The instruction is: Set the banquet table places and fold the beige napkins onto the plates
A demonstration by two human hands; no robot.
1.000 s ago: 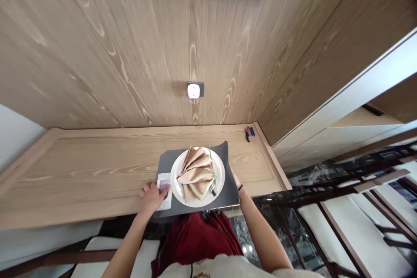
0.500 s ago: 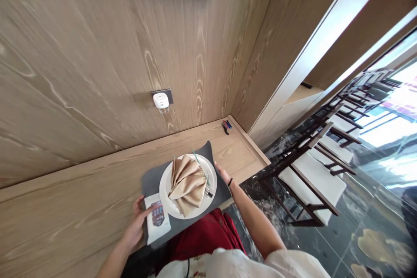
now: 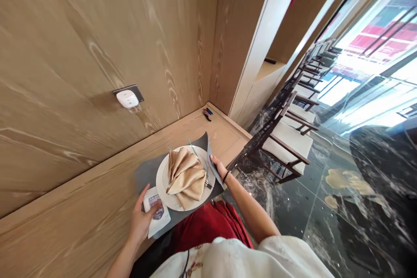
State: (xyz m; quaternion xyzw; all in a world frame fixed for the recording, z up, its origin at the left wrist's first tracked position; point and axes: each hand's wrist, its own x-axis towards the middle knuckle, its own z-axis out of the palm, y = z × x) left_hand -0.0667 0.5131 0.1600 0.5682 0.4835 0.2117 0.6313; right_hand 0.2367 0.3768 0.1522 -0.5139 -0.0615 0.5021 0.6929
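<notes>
A dark grey placemat (image 3: 143, 173) bears a white plate (image 3: 161, 184) with a folded beige napkin (image 3: 187, 178) on it. Thin green sticks and a small dark-and-silver item (image 3: 207, 183) lie along the plate's right side; I cannot make out their kind. My right hand (image 3: 219, 167) is closed on the placemat's right edge, which curls upward. With the thumb on top, my left hand (image 3: 141, 217) grips a white packet (image 3: 158, 221) with a printed picture, at the mat's front left. Whether those fingers also pinch the mat is hidden.
Below the mat runs a wooden ledge (image 3: 81, 200) against a wood-panelled wall. Small red, blue and black items (image 3: 207, 114) lie near its far corner. A white plug (image 3: 127, 98) juts from the wall. Chairs (image 3: 289, 143) line the right, on a dark marble floor.
My view has turned to the right. My left hand has shifted its grip around the white packet, and the placemat's right edge curls up more in my right hand.
</notes>
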